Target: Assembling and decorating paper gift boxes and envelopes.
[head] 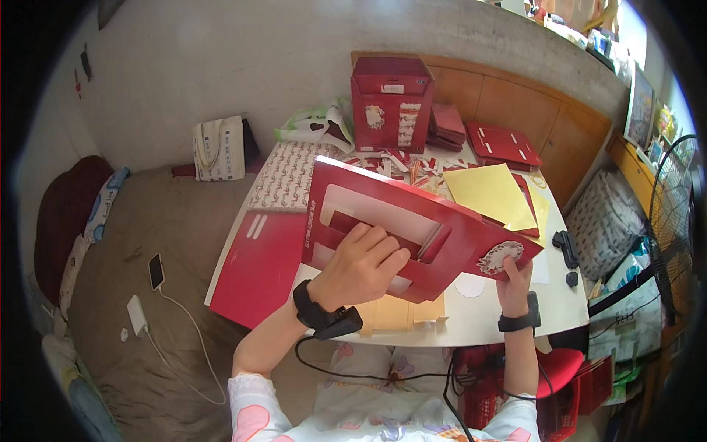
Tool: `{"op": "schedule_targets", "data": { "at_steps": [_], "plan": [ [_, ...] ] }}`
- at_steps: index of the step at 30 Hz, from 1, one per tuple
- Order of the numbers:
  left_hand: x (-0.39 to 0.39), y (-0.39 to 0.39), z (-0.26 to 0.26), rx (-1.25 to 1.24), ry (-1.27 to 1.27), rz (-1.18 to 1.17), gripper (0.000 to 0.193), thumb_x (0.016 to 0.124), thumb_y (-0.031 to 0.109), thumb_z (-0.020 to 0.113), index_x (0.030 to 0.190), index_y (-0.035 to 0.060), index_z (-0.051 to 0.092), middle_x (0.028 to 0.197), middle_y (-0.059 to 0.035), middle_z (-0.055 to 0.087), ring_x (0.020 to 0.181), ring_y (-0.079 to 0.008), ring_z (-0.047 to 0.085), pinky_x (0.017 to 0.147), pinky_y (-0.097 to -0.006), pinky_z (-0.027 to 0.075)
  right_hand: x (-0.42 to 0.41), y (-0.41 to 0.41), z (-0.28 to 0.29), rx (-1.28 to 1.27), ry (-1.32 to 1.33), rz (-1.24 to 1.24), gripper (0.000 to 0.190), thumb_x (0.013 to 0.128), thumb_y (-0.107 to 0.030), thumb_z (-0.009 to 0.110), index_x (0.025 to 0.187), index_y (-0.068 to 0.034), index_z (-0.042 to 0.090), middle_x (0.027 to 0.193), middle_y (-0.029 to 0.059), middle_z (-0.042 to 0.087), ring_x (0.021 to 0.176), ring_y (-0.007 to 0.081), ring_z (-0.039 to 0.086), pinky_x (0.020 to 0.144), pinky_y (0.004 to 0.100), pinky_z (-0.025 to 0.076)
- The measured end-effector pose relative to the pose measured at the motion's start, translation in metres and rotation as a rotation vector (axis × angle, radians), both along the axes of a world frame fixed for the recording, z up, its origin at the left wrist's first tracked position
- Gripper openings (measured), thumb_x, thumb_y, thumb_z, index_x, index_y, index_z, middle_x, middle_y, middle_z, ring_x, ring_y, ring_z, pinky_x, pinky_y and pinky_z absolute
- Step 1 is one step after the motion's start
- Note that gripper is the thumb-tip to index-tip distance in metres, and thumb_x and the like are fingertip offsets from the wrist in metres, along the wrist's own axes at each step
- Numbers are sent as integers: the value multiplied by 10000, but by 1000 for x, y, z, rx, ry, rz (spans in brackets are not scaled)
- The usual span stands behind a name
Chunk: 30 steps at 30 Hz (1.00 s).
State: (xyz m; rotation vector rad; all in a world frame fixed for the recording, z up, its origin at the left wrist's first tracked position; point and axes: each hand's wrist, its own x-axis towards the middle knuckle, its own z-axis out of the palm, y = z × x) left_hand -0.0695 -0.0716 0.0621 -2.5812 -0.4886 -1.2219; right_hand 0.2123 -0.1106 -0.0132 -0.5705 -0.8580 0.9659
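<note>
A red cardboard packaging box point(467, 251) with a large cut-out window and white printing is held tilted above the white table point(497, 315). My right hand point(515, 284) grips its right-hand flap, the thumb lying on a scalloped white label point(500, 258). Over the window is my left hand point(362, 268), its fingers curled and the fingertips hidden, so whether it pinches anything cannot be seen. Beneath the box lies a tan cardboard piece point(400, 315). A flat red sheet point(254, 271) rests at the table's left edge.
A tall red carton point(391, 105) stands at the back, near stacked red folders point(502, 143). Small paper strips point(411, 166) lie scattered before it. Yellow sheets point(489, 193) sit to the right, a patterned box point(287, 177) to the left. A cable point(386, 378) crosses my lap.
</note>
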Motion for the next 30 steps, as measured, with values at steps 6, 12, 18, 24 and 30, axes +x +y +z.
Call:
{"op": "schedule_targets", "data": {
  "at_steps": [6,12,18,24,30],
  "plan": [
    [-3,-2,-7,131,69,49,226,586,51,613,808,51,572,768,-40,537,689,-195,488,637,-311,376,5,-12,-7,58,-78,-93,423,757,9,622,1137,-15,438,1044,83,551,930,176,549,821,316,454],
    [-2,-4,-8,208,82,91,293,570,73,612,861,55,582,805,-23,537,715,-179,495,651,-306,376,4,-12,-20,71,-29,-75,452,761,-49,651,1152,-27,426,1082,78,525,982,183,519,865,328,424],
    [4,-8,-9,222,-12,99,327,567,67,615,893,61,582,827,-21,546,737,-174,507,654,-307,373,2,-7,-24,95,-50,-35,469,797,-141,623,1190,-35,389,1131,83,502,1034,209,506,899,363,413],
    [7,-8,-12,203,-61,50,312,589,39,613,897,73,577,828,-29,542,744,-178,516,673,-315,377,-11,-8,-20,73,-118,-121,450,735,-34,669,1129,-23,453,1021,73,555,925,166,540,822,308,439],
    [-1,10,-26,204,-242,35,268,639,20,665,852,111,531,827,-29,495,704,-211,492,727,-369,380,-30,-8,-4,0,-200,-177,256,725,-19,674,957,22,574,903,72,617,789,123,572,724,262,461]
  ]
}}
